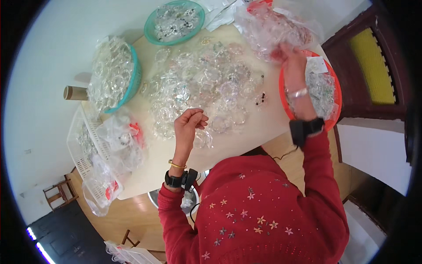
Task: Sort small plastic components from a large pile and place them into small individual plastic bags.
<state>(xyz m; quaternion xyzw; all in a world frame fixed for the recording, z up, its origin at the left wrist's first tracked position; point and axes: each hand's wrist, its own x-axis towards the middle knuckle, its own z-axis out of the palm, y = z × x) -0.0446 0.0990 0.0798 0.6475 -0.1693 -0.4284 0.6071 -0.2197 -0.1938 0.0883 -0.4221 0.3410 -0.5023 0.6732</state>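
Observation:
A wide heap of clear, ring-shaped pieces [206, 83], which look like beaded bracelets in see-through packets, covers the middle of the table. Over the heap's near edge is my left hand [190, 121], its fingers curled together; what they hold, if anything, is too small to make out. A clear packet [203, 140] lies just beside those fingers. My right hand [290, 56] is smeared by motion at the near side of a pinkish clear plastic bag [272, 28]. Below that arm stands a red-orange basket [338, 94] filled with clear packets.
A green basket [147, 28] of packets with dark beads stands at the far edge. At the left are a teal basket [136, 72] piled high and a white plastic crate [72, 136] beside loose bags [123, 136]. Under the table's near edge sits a metal basin [154, 198].

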